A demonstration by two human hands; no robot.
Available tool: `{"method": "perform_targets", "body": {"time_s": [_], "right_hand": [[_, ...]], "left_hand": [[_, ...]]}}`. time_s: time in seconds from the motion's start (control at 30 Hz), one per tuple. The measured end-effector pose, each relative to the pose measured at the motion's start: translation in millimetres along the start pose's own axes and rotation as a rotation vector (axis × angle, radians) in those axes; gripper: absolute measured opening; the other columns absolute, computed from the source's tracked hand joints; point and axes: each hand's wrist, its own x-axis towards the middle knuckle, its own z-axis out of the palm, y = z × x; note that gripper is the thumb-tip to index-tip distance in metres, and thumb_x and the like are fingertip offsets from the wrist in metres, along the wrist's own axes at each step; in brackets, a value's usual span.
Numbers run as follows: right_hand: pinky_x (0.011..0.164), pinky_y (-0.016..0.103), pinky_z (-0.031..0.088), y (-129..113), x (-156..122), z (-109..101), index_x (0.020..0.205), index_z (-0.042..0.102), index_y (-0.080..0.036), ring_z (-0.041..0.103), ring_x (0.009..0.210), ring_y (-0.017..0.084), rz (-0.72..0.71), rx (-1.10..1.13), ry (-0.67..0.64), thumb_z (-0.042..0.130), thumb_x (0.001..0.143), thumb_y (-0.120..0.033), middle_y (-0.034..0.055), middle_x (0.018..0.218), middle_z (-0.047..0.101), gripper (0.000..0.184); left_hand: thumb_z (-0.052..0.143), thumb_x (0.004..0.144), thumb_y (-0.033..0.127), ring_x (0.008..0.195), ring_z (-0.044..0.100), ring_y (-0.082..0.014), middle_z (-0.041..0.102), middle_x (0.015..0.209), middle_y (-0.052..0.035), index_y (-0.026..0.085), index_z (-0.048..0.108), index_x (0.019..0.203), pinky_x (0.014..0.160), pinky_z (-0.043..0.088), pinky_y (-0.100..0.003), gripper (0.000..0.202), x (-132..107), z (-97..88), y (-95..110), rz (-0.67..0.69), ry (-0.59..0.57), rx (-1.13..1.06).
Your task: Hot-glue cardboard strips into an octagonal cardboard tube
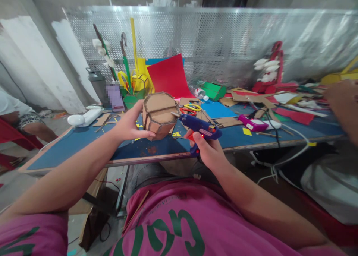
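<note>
Cardboard box: you have it just left of the middle of the frame, raised above the near edge of the blue table, its many-sided face turned up toward you. To the far left of the tabletop stands a grey flask, well apart from your work. Your left hand comes in from the lower left, thumb and fingers spread wide and closed against the box's left side, the thumb along its lower edge. Past the box, a red sheet leans up behind, and scissors lie near its right side. Right of centre, your right hand is wrapped round the handle of a glue gun, a finger at the orange trigger; whether you are squeezing, I cannot tell. The nozzle points left at the box's right rim, touching or just beside it; I can't say which.

I'd judge you are gluing along that rim. The next move seems to call for a firm left grip, the box turned so the seam meets the nozzle, and your left fingers clear of hot glue.
</note>
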Motion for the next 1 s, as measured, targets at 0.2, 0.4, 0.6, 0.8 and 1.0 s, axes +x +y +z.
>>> {"method": "perform_targets", "body": {"time_s": [0.2, 0.4, 0.6, 0.8, 1.0], "right_hand": [[0.063, 0.036, 0.041, 13, 11, -5, 0.093, 0.087, -0.026, 0.051, 0.069, 0.019, 0.015, 0.063, 0.038, 0.085, 0.090, -0.098, -0.0003, 0.074, 0.061, 0.072], [0.065, 0.037, 0.044, 8, 5, -7, 0.092, 0.089, -0.026, 0.054, 0.069, 0.020, 0.019, 0.028, -0.011, 0.083, 0.090, -0.099, 0.0014, 0.075, 0.065, 0.074], [0.064, 0.039, 0.047, 20, -3, -11, 0.090, 0.088, -0.027, 0.055, 0.067, 0.021, 0.006, 0.143, 0.020, 0.091, 0.089, -0.090, 0.0020, 0.073, 0.066, 0.063], [0.054, 0.032, 0.039, 30, 24, -18, 0.089, 0.078, -0.027, 0.044, 0.056, 0.015, 0.070, 0.312, 0.149, 0.090, 0.088, -0.093, -0.0057, 0.062, 0.050, 0.067], [0.055, 0.029, 0.049, 25, 35, -21, 0.094, 0.086, -0.022, 0.056, 0.059, 0.013, 0.258, 0.382, 0.084, 0.105, 0.074, -0.086, -0.0026, 0.068, 0.068, 0.070]], "left_hand": [[0.102, 0.079, 0.087, 0.159, 0.070, -0.0504, 0.068, 0.172, -0.0227, 0.029, 0.049, 0.184, 0.138, 0.057, -0.062, 0.130, 0, -0.4, 0, 0.016, -0.001, -0.004], [0.099, 0.078, 0.093, 0.156, 0.073, -0.0502, 0.071, 0.167, -0.0239, 0.027, 0.053, 0.181, 0.131, 0.063, -0.062, 0.131, 1, -2.1, 1, 0.031, -0.012, 0.014], [0.104, 0.077, 0.086, 0.159, 0.070, -0.0508, 0.068, 0.171, -0.0250, 0.025, 0.053, 0.181, 0.135, 0.060, -0.062, 0.132, 0, -1.8, 3, 0.004, -0.009, 0.002], [0.105, 0.081, 0.079, 0.152, 0.075, -0.0479, 0.072, 0.165, -0.0244, 0.024, 0.055, 0.177, 0.127, 0.066, -0.059, 0.121, -1, 2.2, 0, 0.000, 0.010, -0.043], [0.107, 0.077, 0.082, 0.148, 0.078, -0.0475, 0.074, 0.161, -0.0265, 0.021, 0.057, 0.175, 0.123, 0.067, -0.058, 0.127, -1, -0.9, 9, 0.026, 0.039, 0.067]]}}
